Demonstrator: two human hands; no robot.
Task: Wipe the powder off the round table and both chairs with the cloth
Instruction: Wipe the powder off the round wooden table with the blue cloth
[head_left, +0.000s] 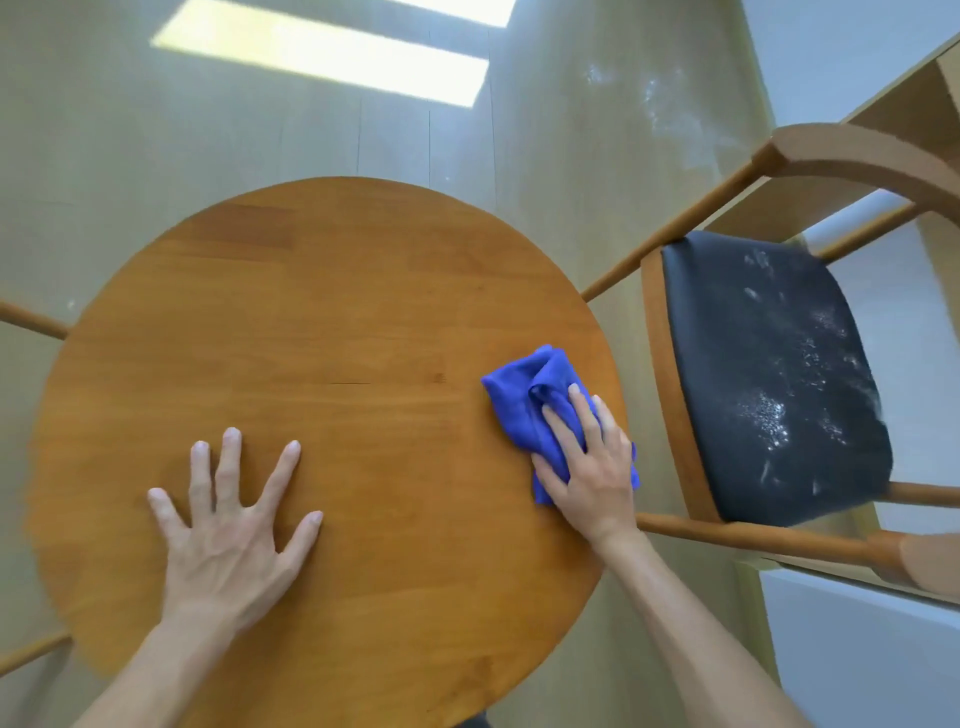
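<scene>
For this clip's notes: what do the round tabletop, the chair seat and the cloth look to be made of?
Round tabletop: wood, likely jointed planks, with visible grain and seams; smooth satin varnish. Chair seat: black padded upholstery, probably leather or vinyl, slightly shiny, dusted with white powder. Cloth: soft blue fabric, possibly microfibre, bunching into folds under the right hand.

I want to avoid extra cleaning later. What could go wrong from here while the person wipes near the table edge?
The right hand presses the blue cloth at the rim of the round table, so powder may fall to the floor, which already shows white marks. The chair seat beside it is heavily powdered; a used cloth may only smear it.
</scene>
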